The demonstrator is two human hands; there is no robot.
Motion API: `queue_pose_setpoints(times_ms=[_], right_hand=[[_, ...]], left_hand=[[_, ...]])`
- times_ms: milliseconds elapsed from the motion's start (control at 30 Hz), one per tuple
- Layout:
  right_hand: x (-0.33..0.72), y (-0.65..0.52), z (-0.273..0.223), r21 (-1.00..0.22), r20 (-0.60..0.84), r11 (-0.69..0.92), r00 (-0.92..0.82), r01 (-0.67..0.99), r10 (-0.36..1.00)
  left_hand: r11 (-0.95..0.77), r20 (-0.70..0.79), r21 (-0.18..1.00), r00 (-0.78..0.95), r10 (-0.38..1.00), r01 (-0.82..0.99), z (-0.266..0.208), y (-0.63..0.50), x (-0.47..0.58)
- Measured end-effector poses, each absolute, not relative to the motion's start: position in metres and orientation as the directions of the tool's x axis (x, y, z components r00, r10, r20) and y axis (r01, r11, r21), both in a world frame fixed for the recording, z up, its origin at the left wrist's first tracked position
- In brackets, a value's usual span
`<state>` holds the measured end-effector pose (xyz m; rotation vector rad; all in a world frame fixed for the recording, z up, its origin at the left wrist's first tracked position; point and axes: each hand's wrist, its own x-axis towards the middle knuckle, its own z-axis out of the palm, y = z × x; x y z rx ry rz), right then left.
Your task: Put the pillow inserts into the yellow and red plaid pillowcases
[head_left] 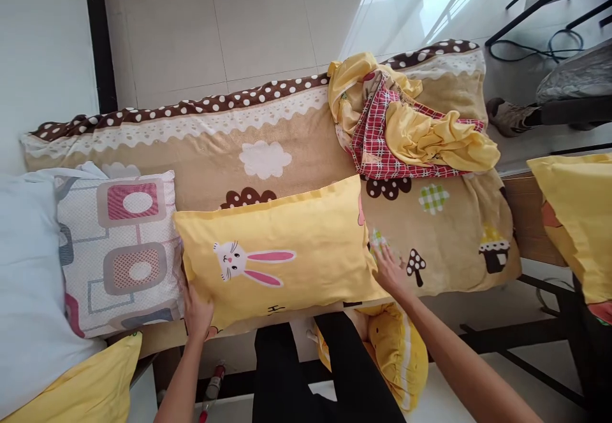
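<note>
A yellow pillow (315,251) printed with a white rabbit with long pink ears lies lengthwise in front of me on a blanket-covered bench. My left hand (198,311) is at its lower left corner, the thumb on top and the fingers closed around the end edge, partly hidden. At the opposite end, my right hand (389,270) rests against the pillow's side, its fingers stretched out over the blanket. The brown blanket (201,155) has clouds, mushrooms and a polka-dot border. Beside the pillow's left end lies a patterned pillow (138,238).
A heap of yellow and red checked cloth (382,130) lies at the back right. White bedding (29,283) and yellow fabric (95,385) are at left. A yellow cushion (399,353) sits below the bench, and another yellow pillow (578,219) at right. A person's shoe (511,117) shows nearby.
</note>
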<state>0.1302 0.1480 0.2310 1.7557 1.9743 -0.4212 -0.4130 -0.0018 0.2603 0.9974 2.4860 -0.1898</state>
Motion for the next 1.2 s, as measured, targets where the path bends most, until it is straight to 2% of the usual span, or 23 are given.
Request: queue_pose_setpoints(times_ms=[67, 133, 200, 300, 367, 467, 667, 800, 967, 1200], right_hand=[[0.112, 0.151, 0.248, 0.035, -0.329, 0.094, -0.077, 0.995, 0.941], [0.069, 0.154, 0.268, -0.077, -0.202, 0.151, -0.163, 0.986, 0.966], [0.011, 0.158, 0.283, -0.235, -0.173, 0.300, -0.343, 0.925, 0.923], [-0.076, 0.169, 0.284, -0.455, -0.158, 0.481, -0.600, 0.749, 0.784], [-0.116, 0.185, 0.270, -0.526, -0.134, 0.493, -0.639, 0.694, 0.757], [-0.136, 0.215, 0.244, -0.524, -0.160, 0.450, -0.602, 0.723, 0.782], [-0.100, 0.260, 0.217, -0.445, -0.278, 0.433, -0.580, 0.784, 0.766], [-0.087, 0.270, 0.213, -0.420, -0.311, 0.410, -0.553, 0.810, 0.773], [-0.081, 0.279, 0.202, -0.401, -0.334, 0.309, -0.451, 0.862, 0.828], [-0.048, 0.314, 0.179, -0.313, -0.381, 0.192, -0.309, 0.930, 0.871]], left_hand=[[0.697, -0.309, 0.116, -0.641, 0.703, 0.708, 0.274, 0.013, -0.407], [0.580, -0.209, 0.178, -0.546, 0.812, 0.795, 0.285, 0.040, -0.383], [0.429, -0.204, 0.222, -0.389, 0.898, 0.876, 0.290, 0.078, -0.347], [0.193, -0.261, 0.362, -0.099, 0.960, 0.912, 0.284, 0.144, -0.291], [0.174, -0.285, 0.396, -0.059, 0.957, 0.902, 0.272, 0.182, -0.271], [0.247, -0.323, 0.347, -0.132, 0.937, 0.905, 0.252, 0.211, -0.273], [0.382, -0.390, 0.181, -0.291, 0.874, 0.906, 0.228, 0.191, -0.336], [0.533, -0.477, 0.119, -0.423, 0.770, 0.837, 0.224, 0.189, -0.370], [0.652, -0.627, 0.084, -0.468, 0.622, 0.754, 0.219, 0.201, -0.401], [0.678, -0.550, 0.028, -0.555, 0.624, 0.735, 0.201, 0.197, -0.414]])
